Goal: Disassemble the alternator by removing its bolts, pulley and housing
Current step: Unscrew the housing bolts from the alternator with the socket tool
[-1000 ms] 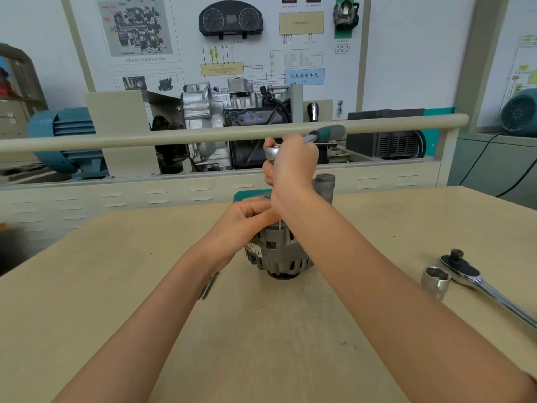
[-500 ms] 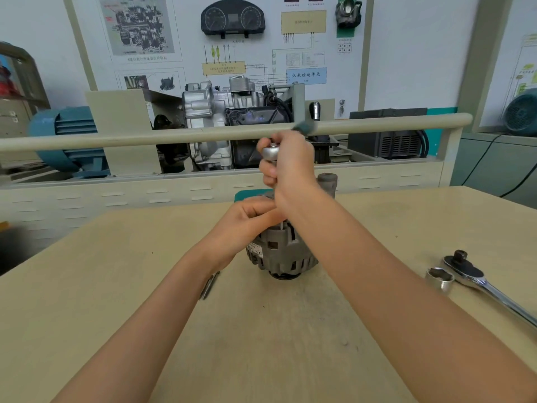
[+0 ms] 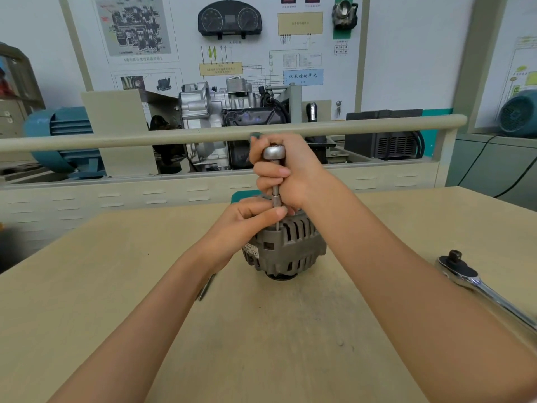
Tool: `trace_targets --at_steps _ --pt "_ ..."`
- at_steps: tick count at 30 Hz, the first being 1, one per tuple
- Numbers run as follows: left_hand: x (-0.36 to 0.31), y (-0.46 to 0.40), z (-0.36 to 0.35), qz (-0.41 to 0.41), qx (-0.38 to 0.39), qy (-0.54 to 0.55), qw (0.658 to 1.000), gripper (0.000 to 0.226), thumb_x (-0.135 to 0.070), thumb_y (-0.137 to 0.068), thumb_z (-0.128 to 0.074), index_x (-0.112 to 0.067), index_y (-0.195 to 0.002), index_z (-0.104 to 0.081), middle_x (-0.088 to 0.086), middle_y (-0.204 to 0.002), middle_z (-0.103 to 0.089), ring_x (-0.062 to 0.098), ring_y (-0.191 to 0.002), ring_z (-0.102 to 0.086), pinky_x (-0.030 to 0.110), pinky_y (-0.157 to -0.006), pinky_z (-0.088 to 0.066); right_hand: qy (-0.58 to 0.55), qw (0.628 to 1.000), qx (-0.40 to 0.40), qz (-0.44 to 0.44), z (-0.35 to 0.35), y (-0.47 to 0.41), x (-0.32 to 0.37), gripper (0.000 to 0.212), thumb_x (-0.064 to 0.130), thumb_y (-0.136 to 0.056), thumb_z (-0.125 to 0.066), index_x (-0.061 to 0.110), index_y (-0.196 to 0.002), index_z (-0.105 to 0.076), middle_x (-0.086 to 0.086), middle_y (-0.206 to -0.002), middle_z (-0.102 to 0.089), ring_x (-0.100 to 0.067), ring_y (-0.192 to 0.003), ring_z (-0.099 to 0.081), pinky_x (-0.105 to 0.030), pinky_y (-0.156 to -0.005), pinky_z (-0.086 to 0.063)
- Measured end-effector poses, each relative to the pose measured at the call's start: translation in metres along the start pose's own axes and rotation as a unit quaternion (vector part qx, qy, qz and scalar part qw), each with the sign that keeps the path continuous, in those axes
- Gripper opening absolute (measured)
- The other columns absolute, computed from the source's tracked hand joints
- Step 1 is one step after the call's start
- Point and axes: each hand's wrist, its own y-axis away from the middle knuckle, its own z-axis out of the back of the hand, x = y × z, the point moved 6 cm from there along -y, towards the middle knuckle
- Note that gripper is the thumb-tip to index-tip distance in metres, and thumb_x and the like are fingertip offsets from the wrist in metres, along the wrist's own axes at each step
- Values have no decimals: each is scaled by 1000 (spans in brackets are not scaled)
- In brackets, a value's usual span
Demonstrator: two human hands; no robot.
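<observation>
While the left hand (image 3: pixel 247 219) pinches its shaft, the right hand (image 3: pixel 286 170) has swung the ratchet (image 3: pixel 274 152), apparently leftward, above the alternator (image 3: pixel 286 248).

One head cam only, you're looking fwd and down across the table (image 3: pixel 122 301), close over both forearms; wide angle, wall display board (image 3: pixel 319 53) faces you behind; no 2nd view.

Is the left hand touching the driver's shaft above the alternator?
Touching. The head view shows the left hand pinching the driver's shaft just above the alternator, thumb laid across it with no gap.
</observation>
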Motion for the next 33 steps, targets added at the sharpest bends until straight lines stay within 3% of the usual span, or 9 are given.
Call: trace_targets --at_steps 3,5,10,14,18,22,26,30,33 --pt "1 -1 1 1 -18 -27 999 19 -34 -84 -60 -37 -74 -76 -1 -85 -70 7 -78 -63 15 -67 -47 -22 954 -215 209 16 11 7 23 9 -98 -29 14 -80 -41 1 -58 -52 -5 -31 -30 -15 -31 -22" --pt "1 -1 1 -4 -26 -39 999 28 -26 -87 -60 -39 -67 -75 -9 -75 -70 1 -71 -63 12 -64 -47 -38 924 -262 275 18 14 7 20 10 -100 -24 14 -86 -38 0 -59 -52 -6 -35 -33 -15 -33 -25" --pt "2 -1 0 13 7 5 1000 26 -41 -78 -60 -30 -98 -74 -5 -97 -75 7 -91 -69 11 -71 -49 8 995 -92 37 7 -5 4 22 9 -94 -29 11 -82 -46 7 -48 -49 -4 -23 -19 -13 -27 -14" --pt "3 -2 2 14 2 13 1000 35 -43 -81 -58 -24 -106 -73 0 -109 -72 12 -105 -66 15 -81 -49 -28 996 53 -65 0 -3 -1 24 14 -95 -32 14 -75 -46 9 -45 -50 -4 -22 -21 -12 -29 -11" --pt "3 -1 2 2 -7 1 1000 27 -42 -79 -59 -27 -92 -77 3 -104 -70 12 -97 -65 16 -80 -50 -10 997 -72 39 6 0 2 27 11 -94 -35 13 -69 -46 9 -47 -50 -3 -24 -21 -15 -27 -15" --pt "2 -1 2 -8 -15 -22 1000 19 -50 -70 -60 -41 -72 -76 -12 -81 -72 0 -79 -65 11 -69 -47 19 930 -260 258 14 15 8 22 9 -99 -25 16 -83 -36 0 -59 -53 -5 -32 -32 -15 -32 -23" --pt "3 0 2 1 -2 5 1000 18 -47 -75 -63 -39 -84 -77 -11 -89 -75 2 -85 -68 10 -70 -49 35 973 -188 129 6 3 5 16 10 -97 -27 13 -91 -42 3 -52 -50 -4 -23 -21 -13 -28 -15" --pt "3 0 2 17 14 26 999 27 -42 -81 -60 -32 -102 -75 -6 -109 -73 8 -104 -66 11 -78 -49 1 999 -40 -21 5 -2 4 32 10 -94 -28 12 -67 -45 8 -47 -49 -3 -23 -17 -13 -28 -11" --pt "3 0 2 16 3 24 1000 25 -40 -79 -61 -30 -96 -76 -3 -105 -74 8 -99 -68 12 -75 -51 24 999 3 -45 2 1 3 28 10 -94 -32 13 -70 -45 9 -47 -49 -2 -24 -18 -14 -28 -11"
